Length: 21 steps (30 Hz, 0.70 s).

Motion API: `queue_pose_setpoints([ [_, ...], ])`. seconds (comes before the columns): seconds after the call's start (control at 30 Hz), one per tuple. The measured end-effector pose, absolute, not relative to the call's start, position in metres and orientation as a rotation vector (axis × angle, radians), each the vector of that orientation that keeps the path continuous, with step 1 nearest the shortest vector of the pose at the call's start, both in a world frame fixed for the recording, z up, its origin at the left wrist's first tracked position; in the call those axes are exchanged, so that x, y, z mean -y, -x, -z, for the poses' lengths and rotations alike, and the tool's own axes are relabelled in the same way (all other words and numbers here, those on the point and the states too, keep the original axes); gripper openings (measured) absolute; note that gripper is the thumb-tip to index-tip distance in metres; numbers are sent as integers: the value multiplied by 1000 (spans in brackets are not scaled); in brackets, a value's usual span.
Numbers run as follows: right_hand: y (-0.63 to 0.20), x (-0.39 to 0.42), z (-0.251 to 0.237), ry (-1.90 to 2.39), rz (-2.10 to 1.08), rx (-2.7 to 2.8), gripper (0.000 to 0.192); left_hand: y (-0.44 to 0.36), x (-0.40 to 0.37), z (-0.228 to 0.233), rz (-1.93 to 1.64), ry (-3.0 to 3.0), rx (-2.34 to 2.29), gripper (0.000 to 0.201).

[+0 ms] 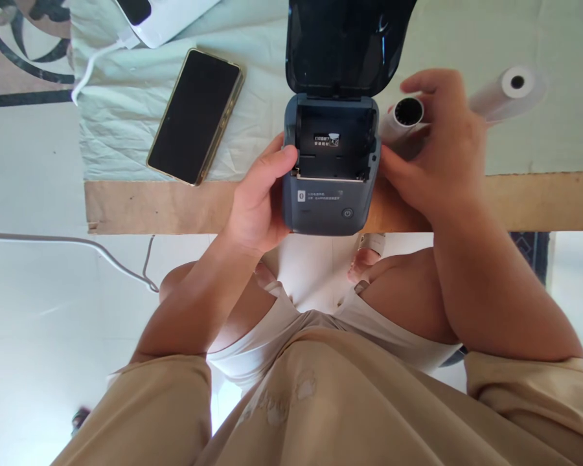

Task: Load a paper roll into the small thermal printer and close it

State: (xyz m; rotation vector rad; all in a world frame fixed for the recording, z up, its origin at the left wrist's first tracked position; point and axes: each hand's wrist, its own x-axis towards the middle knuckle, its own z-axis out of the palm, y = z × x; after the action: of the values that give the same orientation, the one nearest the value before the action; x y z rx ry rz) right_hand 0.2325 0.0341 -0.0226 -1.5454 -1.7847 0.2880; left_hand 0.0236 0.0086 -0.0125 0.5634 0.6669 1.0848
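Note:
A dark blue-grey label printer (pixel 328 204) sits at the table's front edge, its glossy black lid (pixel 344 48) swung up and back. Inside, the paper bay shows a small printed label and no roll. My left hand (pixel 265 194) grips the printer's left side, thumb over the rim and fingers mostly hidden beneath. Close to the printer's right side, my right hand (pixel 447 139) curls round a white roll with a dark hollow core (pixel 393 126). Its index finger sticks out above the roll, while the thumb lies by the printer's edge. Part of the roll is hidden by the fingers.
Another white roll (pixel 495 97), in clear wrap, is on the table right of my right hand. At left lie a smartphone (pixel 194 116) and a white device (pixel 170 19) with a white cable (pixel 90 68). A pale green cloth (pixel 267 71) covers the wooden tabletop (pixel 175 207).

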Motion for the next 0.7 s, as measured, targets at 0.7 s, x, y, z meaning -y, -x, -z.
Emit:
queue_pose_setpoints([
  [0.7, -293, -36, 12, 1856, -105, 1576, 64, -23, -11, 16, -1076, -653, -750, 26],
])
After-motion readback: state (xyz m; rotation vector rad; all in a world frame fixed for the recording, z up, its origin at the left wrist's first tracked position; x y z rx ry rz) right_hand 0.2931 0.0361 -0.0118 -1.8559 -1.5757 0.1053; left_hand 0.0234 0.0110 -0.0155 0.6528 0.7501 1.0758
